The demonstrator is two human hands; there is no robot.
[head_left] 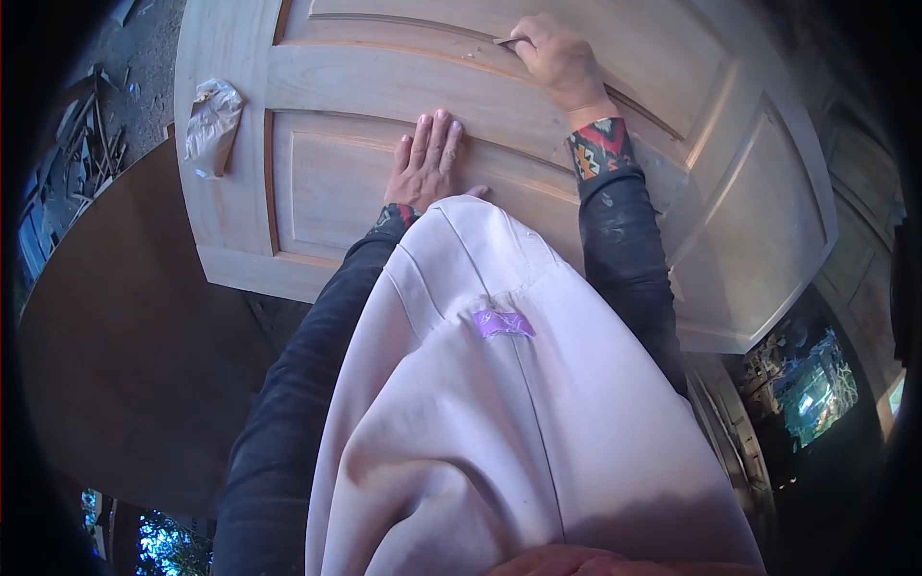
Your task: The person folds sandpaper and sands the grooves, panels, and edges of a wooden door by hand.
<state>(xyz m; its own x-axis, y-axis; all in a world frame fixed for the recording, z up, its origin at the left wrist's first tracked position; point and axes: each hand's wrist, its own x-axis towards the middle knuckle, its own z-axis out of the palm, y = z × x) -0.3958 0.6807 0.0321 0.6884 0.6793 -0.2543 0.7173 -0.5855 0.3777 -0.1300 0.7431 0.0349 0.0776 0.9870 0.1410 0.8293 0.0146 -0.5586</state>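
Note:
A pale wooden panelled door (384, 82) lies flat in front of me. My left hand (427, 168) rests on its lower panel, fingers stretched out and holding nothing. Farther up, my right hand (557, 62) is closed in a pinch over the long groove beside the upper panel. From its fingertips sticks out a thin, flat, brownish piece (509, 41) that looks like folded sandpaper; the fingers hide most of it. A few pale crumbs lie on the wood close to that hand. At the door's left edge is a crumpled clear plastic bag (213, 128) with something pale inside.
A large brown board (134, 336) stands at the left, below the door's edge. Wood scraps (91, 144) litter the ground at the upper left. More panelled wood (860, 182) is at the right. My pale cloth garment (499, 403) fills the lower middle.

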